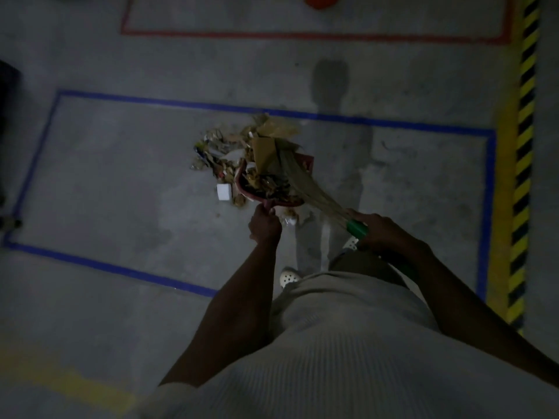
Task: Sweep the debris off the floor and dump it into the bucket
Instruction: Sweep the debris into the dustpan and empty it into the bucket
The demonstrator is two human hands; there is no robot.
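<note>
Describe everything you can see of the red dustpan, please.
The dustpan looks like dark red plastic, with a raised rim and a handle at its near end. The left hand grips that handle, fingers curled round it. Paper and cardboard scraps fill it and hide its bottom. The broom lays its bristles across this load. It is inside the blue tape rectangle, beside the debris pile; whether it rests on the floor or is lifted is unclear.
</note>
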